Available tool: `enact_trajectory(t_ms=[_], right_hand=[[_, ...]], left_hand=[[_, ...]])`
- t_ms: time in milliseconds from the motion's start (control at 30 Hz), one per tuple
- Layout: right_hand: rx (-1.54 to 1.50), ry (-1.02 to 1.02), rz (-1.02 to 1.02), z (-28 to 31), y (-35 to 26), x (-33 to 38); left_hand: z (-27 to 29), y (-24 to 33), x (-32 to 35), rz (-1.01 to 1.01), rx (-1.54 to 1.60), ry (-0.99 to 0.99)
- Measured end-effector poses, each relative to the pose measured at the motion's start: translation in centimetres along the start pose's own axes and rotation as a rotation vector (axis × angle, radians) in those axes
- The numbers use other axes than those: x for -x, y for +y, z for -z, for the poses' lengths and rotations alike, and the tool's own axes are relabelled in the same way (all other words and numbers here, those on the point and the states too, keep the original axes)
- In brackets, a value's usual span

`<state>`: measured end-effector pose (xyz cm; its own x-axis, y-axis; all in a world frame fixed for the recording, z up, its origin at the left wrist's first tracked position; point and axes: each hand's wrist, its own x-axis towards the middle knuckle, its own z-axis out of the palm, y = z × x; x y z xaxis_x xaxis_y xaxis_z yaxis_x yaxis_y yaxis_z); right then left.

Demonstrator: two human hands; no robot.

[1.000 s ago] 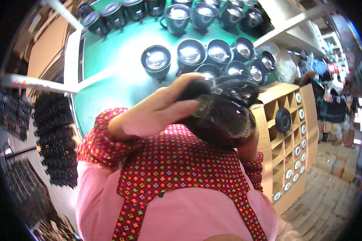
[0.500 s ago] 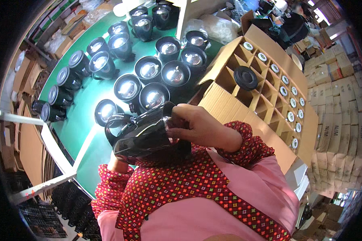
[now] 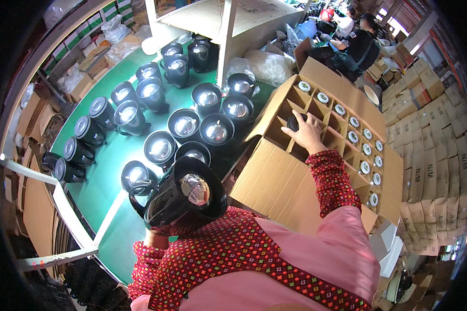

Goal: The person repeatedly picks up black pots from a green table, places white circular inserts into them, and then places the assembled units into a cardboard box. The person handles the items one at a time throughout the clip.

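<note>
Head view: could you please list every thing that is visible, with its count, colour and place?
black lamp housings: more than a dozen, black with shiny reflectors, standing on the green table
green table: one, green, left half
held lamp housing: one, black, in front of the chest
divided carton: one, brown, right of the table; many cells hold round black and white parts
white shelf frame: one, white, top centre
stacked cartons: many, brown, far right
other people: at least one, dark clothes, top right
left hand: mostly hidden, under the held lamp housing
right hand: on a black part in a carton cell
</note>
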<state>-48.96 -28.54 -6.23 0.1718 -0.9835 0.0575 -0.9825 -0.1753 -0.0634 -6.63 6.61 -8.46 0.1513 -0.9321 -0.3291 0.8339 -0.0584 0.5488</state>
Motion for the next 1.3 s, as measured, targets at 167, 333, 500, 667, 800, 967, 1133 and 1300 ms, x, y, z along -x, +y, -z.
enact_trajectory(t_ms=[167,333,500,667,800,967,1133,1300], right_hand=[[0.009,0.26,0.137,-2.6,1.8,-1.0],[-0.261,0.357,0.295,0.1,-1.9,0.3],[-1.096,-0.004,0.794,8.5,-16.2,8.5],[-1.046,0.047,1.079,10.4,-23.2,12.0],[-1.083,0.027,1.128,9.8,-24.3,12.1],[-1.163,-0.021,1.217,10.0,-25.1,12.2],[-1.061,0.088,1.531,11.6,-25.8,12.2],[-1.1,0.142,1.579,11.2,-26.4,12.2]], left_hand=[[-0.3,0.0,-0.5,-0.015,0.038,-0.041],[-1.5,-0.2,-0.4,0.013,0.104,-0.119],[-2.3,-0.8,-0.2,0.003,0.149,-0.148],[-2.6,-1.0,-0.4,-0.011,0.172,-0.154],[-2.4,-0.7,0.1,-0.035,0.173,-0.143],[-1.9,-0.3,0.4,-0.059,0.178,-0.151],[-1.5,-0.3,-0.2,-0.081,0.182,-0.171],[-0.5,0.2,-1.3,-0.117,0.171,-0.197]])
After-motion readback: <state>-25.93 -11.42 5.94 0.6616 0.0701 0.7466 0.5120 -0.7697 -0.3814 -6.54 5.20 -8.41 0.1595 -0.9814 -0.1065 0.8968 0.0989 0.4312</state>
